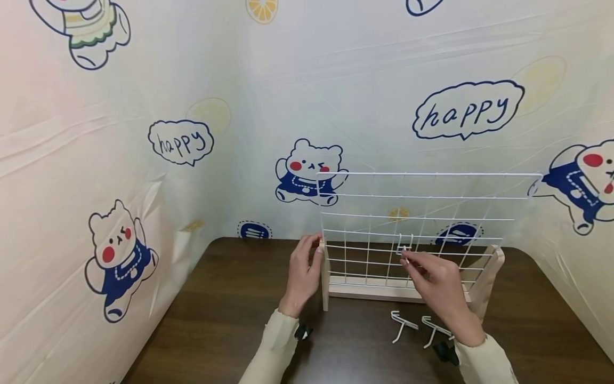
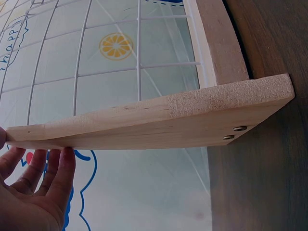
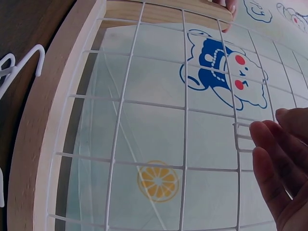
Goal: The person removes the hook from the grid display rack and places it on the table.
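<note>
A white wire grid rack (image 1: 431, 174) stands upright on a pale wooden base. My left hand (image 1: 302, 272) grips the upper part of its left wooden side post (image 2: 125, 132), thumb on one face and fingertips on the opposite face. In front of the grid's middle, my right hand (image 1: 438, 282) pinches the arm of a white wire hook (image 1: 400, 242) between thumb and fingers. The hook's back frame overlaps the grid wires; in the right wrist view part of that frame shows beside the fingertips, the rest being hidden behind them.
Two more white hooks (image 1: 403, 321) lie on the dark wooden table (image 1: 225, 309) in front of the base, the right one (image 1: 435, 328) partly behind my right wrist. A printed cloth (image 1: 230, 176) with bears and lemon slices hangs behind the table and along both sides.
</note>
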`<action>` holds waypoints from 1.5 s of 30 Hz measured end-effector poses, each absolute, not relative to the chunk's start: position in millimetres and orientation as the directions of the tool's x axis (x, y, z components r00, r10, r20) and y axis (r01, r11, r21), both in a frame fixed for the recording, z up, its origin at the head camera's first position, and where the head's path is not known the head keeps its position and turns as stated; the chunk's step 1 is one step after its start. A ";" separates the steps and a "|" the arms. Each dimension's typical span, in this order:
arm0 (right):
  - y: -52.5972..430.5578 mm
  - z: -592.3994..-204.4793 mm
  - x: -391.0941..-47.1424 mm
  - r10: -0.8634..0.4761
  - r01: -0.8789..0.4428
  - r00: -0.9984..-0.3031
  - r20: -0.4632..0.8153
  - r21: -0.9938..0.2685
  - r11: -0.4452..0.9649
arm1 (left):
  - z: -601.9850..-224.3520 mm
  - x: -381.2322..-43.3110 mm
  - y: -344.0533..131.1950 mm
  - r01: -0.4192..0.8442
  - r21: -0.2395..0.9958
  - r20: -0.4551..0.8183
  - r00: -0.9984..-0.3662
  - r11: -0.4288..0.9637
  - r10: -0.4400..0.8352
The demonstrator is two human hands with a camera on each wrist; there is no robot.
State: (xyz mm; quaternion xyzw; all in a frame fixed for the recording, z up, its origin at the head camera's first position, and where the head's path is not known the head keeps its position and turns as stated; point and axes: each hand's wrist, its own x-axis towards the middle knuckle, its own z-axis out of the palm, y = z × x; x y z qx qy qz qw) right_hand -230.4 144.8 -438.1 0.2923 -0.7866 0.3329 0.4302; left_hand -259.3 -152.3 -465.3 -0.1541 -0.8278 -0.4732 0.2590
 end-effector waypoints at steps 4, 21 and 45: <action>144.0 -437.5 -230.0 -0.169 -0.742 -0.468 0.868 -0.281 0.609 | -465.5 -259.9 -151.9 0.504 0.705 0.576 -0.817 0.499 0.012; 145.7 -435.2 -232.0 -0.176 -0.741 -0.482 0.858 -0.293 0.604 | -463.5 -262.6 -152.1 0.542 0.685 0.614 -0.789 0.487 0.014; 147.9 -427.8 -229.8 -0.142 -0.755 -0.442 0.886 -0.283 0.592 | -465.6 -261.2 -152.7 0.545 0.687 0.611 -0.791 0.482 0.023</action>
